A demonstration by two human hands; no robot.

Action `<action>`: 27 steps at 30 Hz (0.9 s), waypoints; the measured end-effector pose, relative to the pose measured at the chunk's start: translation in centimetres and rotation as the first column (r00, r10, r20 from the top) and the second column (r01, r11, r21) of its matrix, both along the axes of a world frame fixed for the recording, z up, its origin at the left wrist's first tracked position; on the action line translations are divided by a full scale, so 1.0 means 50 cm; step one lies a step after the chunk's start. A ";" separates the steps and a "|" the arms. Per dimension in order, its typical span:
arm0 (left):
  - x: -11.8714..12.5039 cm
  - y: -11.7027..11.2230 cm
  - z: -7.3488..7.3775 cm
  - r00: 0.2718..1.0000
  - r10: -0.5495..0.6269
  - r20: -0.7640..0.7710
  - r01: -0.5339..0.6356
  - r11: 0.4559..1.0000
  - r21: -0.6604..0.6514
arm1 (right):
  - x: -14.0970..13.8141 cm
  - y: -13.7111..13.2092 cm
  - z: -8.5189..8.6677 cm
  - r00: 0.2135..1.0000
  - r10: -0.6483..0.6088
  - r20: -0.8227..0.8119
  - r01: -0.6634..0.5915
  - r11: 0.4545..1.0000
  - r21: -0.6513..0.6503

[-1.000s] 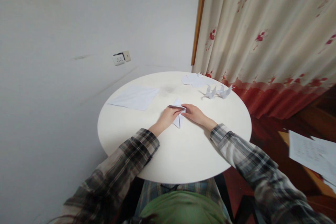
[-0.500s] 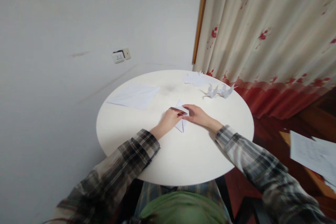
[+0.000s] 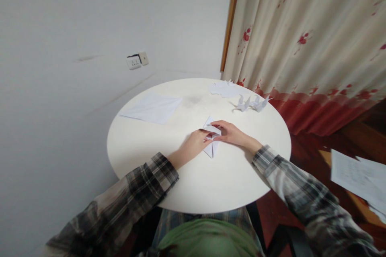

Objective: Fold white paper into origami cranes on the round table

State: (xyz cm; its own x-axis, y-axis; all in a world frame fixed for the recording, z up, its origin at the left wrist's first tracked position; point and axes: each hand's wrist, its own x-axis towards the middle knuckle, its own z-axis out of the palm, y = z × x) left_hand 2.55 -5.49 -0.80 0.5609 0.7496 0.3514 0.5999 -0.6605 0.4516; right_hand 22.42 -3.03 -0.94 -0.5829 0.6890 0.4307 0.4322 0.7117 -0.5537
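A folded piece of white paper point(image 3: 212, 151), narrow and diamond-like with a slit towards me, lies on the round white table point(image 3: 199, 184). My left hand point(image 3: 195, 144) comes in from the left, its fingers closed on the paper's raised middle flap. From the right, my right hand point(image 3: 230, 132) pinches the flap's other side, thumb and forefinger on the paper. Part of the paper is hidden under my fingers. Two folded paper cranes, a left one point(image 3: 242, 104) and a right one point(image 3: 259, 103), stand farther back to the right.
A flat white sheet point(image 3: 153, 108) lies at the back left of the table. More paper point(image 3: 224, 89) lies at the far edge. A wall with a socket point(image 3: 133, 62) borders the left, a curtain point(image 3: 295, 48) the right. Written sheets point(image 3: 356, 172) rest low at the right.
Both hands and the folded paper have shifted slightly towards me and to the right. The hands sit a little farther apart, with more of the middle flap showing. Both keep hold.
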 end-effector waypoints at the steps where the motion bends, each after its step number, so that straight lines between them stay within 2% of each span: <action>1: -0.004 -0.005 -0.002 1.000 0.009 -0.024 -0.008 0.999 0.032 | 0.003 0.001 -0.002 1.000 -0.005 0.000 0.005 1.000 -0.008; 3: -0.011 -0.014 -0.005 0.998 0.019 -0.068 -0.011 0.993 0.119 | 0.008 0.004 -0.005 1.000 -0.011 0.000 0.011 1.000 -0.022; 6: -0.019 -0.023 -0.010 0.989 -0.078 -0.127 0.103 0.974 0.201 | 0.014 0.008 -0.008 1.000 -0.019 0.001 0.019 1.000 -0.025; 9: -0.026 -0.023 -0.014 0.965 -0.178 -0.191 0.222 0.945 0.240 | 0.017 0.010 -0.011 1.000 -0.019 0.006 0.019 1.000 -0.018; 14: -0.037 -0.015 -0.019 0.919 -0.228 -0.320 0.323 0.902 0.286 | 0.019 0.015 -0.017 1.000 0.002 -0.009 -0.002 0.999 -0.044; 21: -0.038 -0.016 -0.024 0.917 -0.221 -0.332 0.329 0.890 0.314 | 0.020 0.018 -0.023 0.999 0.022 -0.045 -0.026 0.995 -0.091; 27: -0.034 -0.017 -0.022 0.930 -0.158 -0.331 0.277 0.896 0.348 | 0.019 0.020 -0.023 0.997 0.024 -0.074 -0.034 0.990 -0.137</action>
State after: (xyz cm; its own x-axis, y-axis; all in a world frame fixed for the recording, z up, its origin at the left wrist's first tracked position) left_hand 0.83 -6.34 -1.91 0.8139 0.4366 0.3832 0.4844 -0.8743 -0.0326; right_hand 23.39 -2.02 -2.08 -0.5739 0.7281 0.3748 0.3679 0.6381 -0.6763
